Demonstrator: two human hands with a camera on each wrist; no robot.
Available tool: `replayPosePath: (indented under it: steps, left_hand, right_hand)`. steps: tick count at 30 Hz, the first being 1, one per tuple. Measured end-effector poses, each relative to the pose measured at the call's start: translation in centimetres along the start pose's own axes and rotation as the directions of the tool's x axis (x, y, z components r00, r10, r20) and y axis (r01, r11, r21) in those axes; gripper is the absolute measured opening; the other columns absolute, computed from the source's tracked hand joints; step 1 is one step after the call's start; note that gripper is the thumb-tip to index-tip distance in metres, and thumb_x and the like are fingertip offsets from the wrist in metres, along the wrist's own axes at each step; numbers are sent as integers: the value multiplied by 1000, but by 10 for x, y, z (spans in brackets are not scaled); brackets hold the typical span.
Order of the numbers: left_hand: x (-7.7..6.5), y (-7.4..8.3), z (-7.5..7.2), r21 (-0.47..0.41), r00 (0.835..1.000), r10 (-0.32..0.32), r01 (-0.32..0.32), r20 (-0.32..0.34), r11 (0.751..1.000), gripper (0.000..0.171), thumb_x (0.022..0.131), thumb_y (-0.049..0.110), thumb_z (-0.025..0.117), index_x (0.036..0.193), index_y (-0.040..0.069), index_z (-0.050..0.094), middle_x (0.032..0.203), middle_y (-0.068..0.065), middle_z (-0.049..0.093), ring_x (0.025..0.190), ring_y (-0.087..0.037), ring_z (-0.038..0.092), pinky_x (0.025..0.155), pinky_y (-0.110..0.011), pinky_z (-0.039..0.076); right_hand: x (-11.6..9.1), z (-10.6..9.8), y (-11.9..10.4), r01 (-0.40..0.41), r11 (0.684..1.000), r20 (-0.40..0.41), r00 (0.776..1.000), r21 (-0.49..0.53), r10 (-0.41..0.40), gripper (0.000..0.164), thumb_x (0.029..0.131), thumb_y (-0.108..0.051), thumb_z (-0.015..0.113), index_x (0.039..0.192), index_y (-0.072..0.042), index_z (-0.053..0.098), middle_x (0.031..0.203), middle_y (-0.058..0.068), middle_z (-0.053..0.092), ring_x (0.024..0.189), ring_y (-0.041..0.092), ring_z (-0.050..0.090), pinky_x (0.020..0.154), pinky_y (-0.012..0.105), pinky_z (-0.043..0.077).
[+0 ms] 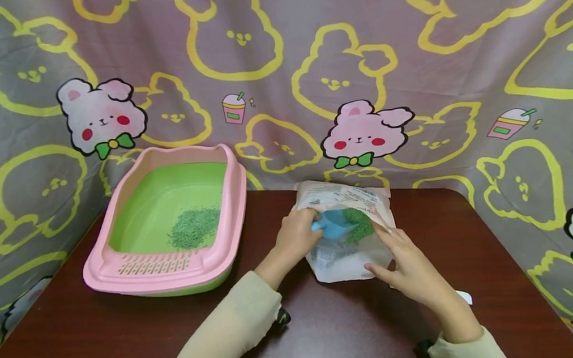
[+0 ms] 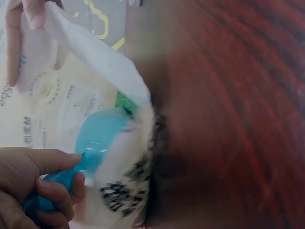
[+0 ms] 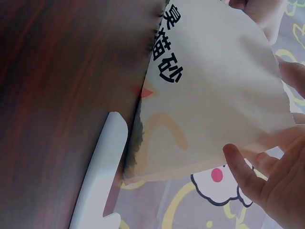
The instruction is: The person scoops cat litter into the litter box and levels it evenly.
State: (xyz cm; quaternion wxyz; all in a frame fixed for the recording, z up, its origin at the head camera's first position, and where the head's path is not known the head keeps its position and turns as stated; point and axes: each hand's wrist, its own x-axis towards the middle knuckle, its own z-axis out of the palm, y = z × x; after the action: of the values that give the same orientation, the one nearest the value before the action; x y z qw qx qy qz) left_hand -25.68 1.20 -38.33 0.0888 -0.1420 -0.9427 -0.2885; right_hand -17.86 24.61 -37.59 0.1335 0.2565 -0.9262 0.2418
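Observation:
A white bag of cat litter [image 1: 345, 262], printed with black lettering, sits on the brown table with its mouth held wide. Green litter [image 1: 358, 225] shows inside it. My left hand [image 1: 296, 232] grips the handle of a blue scoop [image 1: 333, 224], whose bowl is inside the bag against the litter. In the left wrist view the thumb and curled fingers wrap the scoop's handle [image 2: 47, 202]. My right hand [image 1: 412, 270] holds the bag's right rim, fingers over the edge and thumb [image 3: 236, 157] against the outer face.
Left of the bag stands a litter box with a pink rim [image 1: 240, 206] and green basin [image 1: 150, 196], a patch of green litter [image 1: 193, 228] on its floor. A white object [image 3: 100, 167] lies right of the bag. Patterned cloth [image 1: 269, 101] hangs around the table [image 1: 320, 335].

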Motion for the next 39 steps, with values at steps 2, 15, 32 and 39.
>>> replayPosePath:
  steps: [2,15,32,39]
  left_hand:
    - [2,0,4,-4,1000,-3,3,1,1000,23,83,14,74,106,11,76,107,-6,75,94,-32,70,76,-42,57]
    - [10,5,15,-6,1000,2,-2,8,1000,26,85,18,78,110,11,74,111,-3,74,105,-25,69,84,-38,57]
    - [-9,2,4,-60,997,59,-56,48,997,25,88,19,75,111,10,75,117,-6,72,100,-25,70,81,-40,57]
    - [-32,-5,-15,-124,998,69,-68,11,990,21,82,20,81,101,13,77,96,-2,76,67,-14,57,60,-26,44]
  right_hand:
    - [0,0,0,-8,1000,9,1000,15,7,89,81,-15,82,154,-6,33,164,10,25,117,21,43,72,25,46]
    - [0,-2,0,-26,998,19,1000,50,25,89,82,-14,80,155,-6,31,165,11,23,113,21,42,62,19,47]
    - [-1,-2,1,-12,999,14,1000,44,12,90,80,-13,82,154,-2,31,165,11,23,112,19,44,68,22,48]
    - [-2,-2,1,-3,1000,-5,1000,15,3,89,80,-15,82,153,-2,33,165,9,24,117,28,48,86,32,41]
